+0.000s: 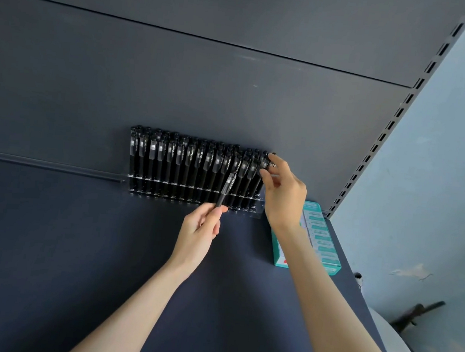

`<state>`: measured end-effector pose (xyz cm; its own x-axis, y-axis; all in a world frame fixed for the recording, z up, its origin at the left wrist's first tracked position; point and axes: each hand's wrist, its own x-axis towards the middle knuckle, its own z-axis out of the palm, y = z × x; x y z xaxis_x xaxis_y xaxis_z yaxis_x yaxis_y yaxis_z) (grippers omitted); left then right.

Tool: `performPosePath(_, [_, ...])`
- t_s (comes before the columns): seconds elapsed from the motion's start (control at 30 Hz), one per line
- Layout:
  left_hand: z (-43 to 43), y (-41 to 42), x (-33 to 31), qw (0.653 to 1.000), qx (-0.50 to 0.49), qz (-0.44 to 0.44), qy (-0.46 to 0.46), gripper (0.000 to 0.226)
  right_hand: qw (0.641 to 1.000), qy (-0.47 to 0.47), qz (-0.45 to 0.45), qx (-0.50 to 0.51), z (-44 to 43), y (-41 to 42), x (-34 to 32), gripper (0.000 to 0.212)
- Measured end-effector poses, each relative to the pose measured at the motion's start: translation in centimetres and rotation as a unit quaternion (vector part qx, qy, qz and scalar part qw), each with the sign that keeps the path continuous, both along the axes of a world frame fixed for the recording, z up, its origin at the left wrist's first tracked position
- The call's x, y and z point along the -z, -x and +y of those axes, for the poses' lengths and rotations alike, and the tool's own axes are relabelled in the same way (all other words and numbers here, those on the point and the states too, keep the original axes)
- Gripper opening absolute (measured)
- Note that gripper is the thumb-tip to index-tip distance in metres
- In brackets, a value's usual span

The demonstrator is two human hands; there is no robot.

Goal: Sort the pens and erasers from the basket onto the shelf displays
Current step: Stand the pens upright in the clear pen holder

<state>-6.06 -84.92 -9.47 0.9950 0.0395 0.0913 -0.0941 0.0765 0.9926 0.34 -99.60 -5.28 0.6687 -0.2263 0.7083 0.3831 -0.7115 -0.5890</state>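
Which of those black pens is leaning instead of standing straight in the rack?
The pen that the left hand pinches by its lower end: it slants across the rack, while the rest stand in its slots.

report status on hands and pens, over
Left hand pinches loose black pen by its lower end, angled at the rack. Right hand pinches end pen at rack's right side. Teal box beside rack, not in the way.
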Motion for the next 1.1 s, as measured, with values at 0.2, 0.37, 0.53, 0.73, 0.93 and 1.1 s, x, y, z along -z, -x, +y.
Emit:
performPosePath(0.2, [0.0, 0.2, -0.1, 1.000, 0.012, 0.009, 0.002, 0.021, 0.999, 0.044, -0.004, 0.012, -0.3, -0.2, 0.4, 0.024])
performPosePath(0.37, [-0.1, 0.4, -0.2, 0.999, 0.028, 0.018, -0.005, 0.021, 1.000, 0.021, 0.007, 0.011, -0.3, 0.8, 0.4, 0.024])
performPosePath(0.53, [0.0, 0.6, -0.4, 0.996, 0.083, 0.031, 0.011, 0.023, 0.972, -0.154, 0.124, -0.125, 0.4, 3.8, 0.1, 0.015])
performPosePath(0.73, [-0.4, 1.0, -0.1, 0.992, 0.125, 0.004, 0.006, 0.024, 0.920, -0.238, 0.177, -0.256, 0.9, 5.5, 0.0, 0.015])
performPosePath(0.93, [1.2, -0.1, 0.5, 0.993, -0.032, -0.024, -0.108, 0.014, 0.968, -0.179, 0.122, -0.129, 0.3, 5.0, -0.5, 0.030])
performPosePath(1.1, [5.8, -2.3, 1.0, 0.950, -0.264, -0.009, -0.169, 0.059, 0.988, -0.140, 0.045, -0.051, -0.1, 4.2, -2.4, 0.029])
